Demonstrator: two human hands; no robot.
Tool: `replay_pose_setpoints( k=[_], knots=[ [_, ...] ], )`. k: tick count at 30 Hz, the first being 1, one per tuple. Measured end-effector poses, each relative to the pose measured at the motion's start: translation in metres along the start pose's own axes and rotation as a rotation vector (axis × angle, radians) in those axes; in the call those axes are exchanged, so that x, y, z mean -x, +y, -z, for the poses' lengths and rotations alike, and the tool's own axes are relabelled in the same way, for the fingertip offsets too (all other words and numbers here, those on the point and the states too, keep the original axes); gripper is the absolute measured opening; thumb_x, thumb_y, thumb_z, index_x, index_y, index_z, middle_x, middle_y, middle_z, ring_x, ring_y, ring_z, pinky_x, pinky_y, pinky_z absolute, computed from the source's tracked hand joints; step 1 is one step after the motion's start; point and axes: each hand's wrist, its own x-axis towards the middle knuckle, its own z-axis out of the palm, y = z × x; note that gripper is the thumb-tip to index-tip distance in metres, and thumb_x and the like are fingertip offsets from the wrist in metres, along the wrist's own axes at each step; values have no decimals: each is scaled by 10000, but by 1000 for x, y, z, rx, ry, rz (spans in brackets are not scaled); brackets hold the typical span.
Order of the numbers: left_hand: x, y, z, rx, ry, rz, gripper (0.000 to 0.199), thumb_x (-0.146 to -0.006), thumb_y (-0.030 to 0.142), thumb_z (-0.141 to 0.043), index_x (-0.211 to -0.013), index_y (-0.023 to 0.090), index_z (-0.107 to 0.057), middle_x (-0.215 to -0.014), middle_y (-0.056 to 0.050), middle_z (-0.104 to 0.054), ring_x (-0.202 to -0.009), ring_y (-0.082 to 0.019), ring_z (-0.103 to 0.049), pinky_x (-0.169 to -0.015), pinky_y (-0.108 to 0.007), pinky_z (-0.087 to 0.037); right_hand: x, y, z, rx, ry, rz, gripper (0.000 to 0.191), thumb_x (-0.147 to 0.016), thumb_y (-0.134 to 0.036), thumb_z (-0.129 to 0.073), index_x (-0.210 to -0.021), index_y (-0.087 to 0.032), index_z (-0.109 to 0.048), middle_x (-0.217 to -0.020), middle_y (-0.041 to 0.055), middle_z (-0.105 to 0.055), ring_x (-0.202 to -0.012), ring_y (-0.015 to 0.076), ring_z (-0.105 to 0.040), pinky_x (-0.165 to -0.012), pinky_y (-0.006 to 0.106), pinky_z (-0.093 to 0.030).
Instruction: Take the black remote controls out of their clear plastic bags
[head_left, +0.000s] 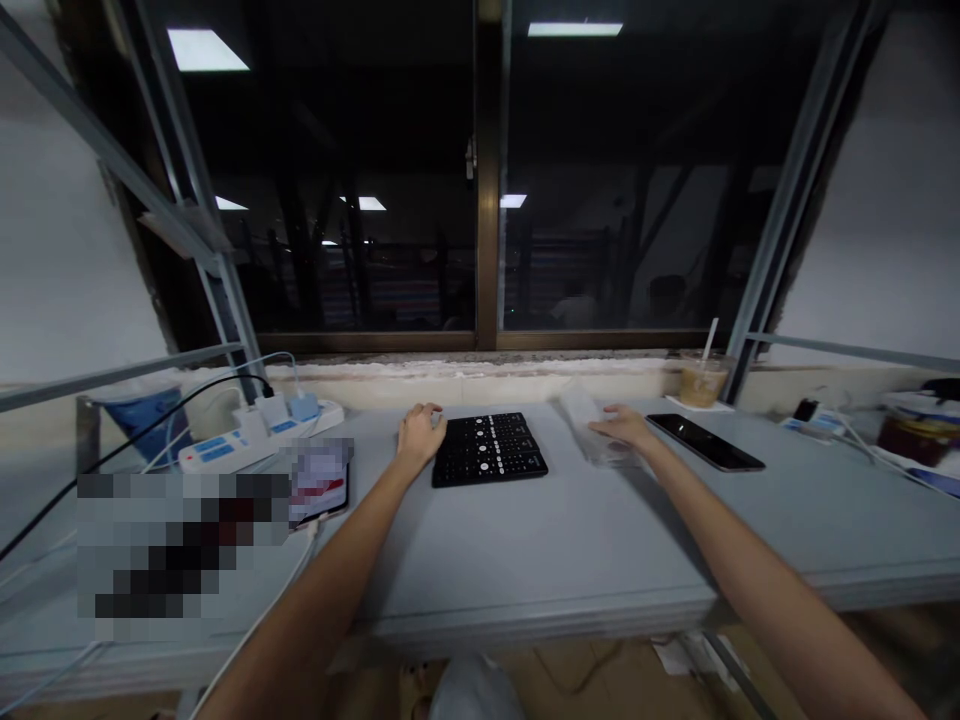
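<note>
Flat black panels with white round marks and small print [491, 450] lie side by side at the middle of the grey-blue table [540, 560]. My left hand [421, 432] rests at their left edge, its fingers bent; what lies under the fingertips is hidden. To the right of the panels, my right hand [626, 428] holds a clear, thin plastic sheet or bag [589, 425] between its fingers, blurred at its edges. A black phone [705, 442] lies just right of my right hand.
A white power strip [262, 438] with plugs and cables sits at the left, near a lit phone [324, 485] on a white cable. An iced drink [701, 380] stands at the back right. Cables and a dark container [919, 430] are at the far right.
</note>
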Motion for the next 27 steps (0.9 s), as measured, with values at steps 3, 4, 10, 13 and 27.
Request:
replay_pose_setpoints(
  k=[3,4,10,13,27],
  knots=[
    [4,12,0,141,-75,-234,319,-831,330,-418,-1070,189,-575,-1095,-58,-591,-1060,-175,-513,-958,-295,-348,0,-8,7,145,57,-34,431,-629,-313,-670,-1000,-99,-616,-738,94,-657,-747,237,-626,-687,325,-465],
    [7,18,0,186,-128,-310,358,-828,394,-428,-1095,198,-564,-1125,-51,-582,-1084,-172,-501,-970,-292,-340,0,-13,9,157,108,7,432,-676,-335,-626,-1035,-97,-603,-831,118,-658,-791,233,-620,-716,324,-461],
    [29,44,2,118,-497,-419,874,-620,720,-499,-1346,268,-320,-1408,-89,-324,-1320,-294,-202,-1055,-444,-196,19,-50,1,18,277,446,299,-763,-329,-494,-951,-142,-632,-996,108,-633,-935,216,-568,-859,347,-415],
    [32,46,4,47,-606,-429,965,-590,766,-462,-1385,272,-225,-1470,-81,-168,-1347,-301,-42,-1073,-483,-93,38,-66,-15,20,137,573,315,-766,-376,-499,-968,-176,-633,-1010,89,-633,-974,225,-556,-902,389,-387],
    [27,50,6,-59,-660,-367,1099,-511,815,-449,-1405,272,-115,-1479,-103,-82,-1347,-302,-5,-1060,-517,-45,78,-70,-58,87,-468,650,582,-834,-572,-325,-1299,-241,-435,-1361,72,-411,-1277,241,-323,-1051,430,-238]
  ],
)
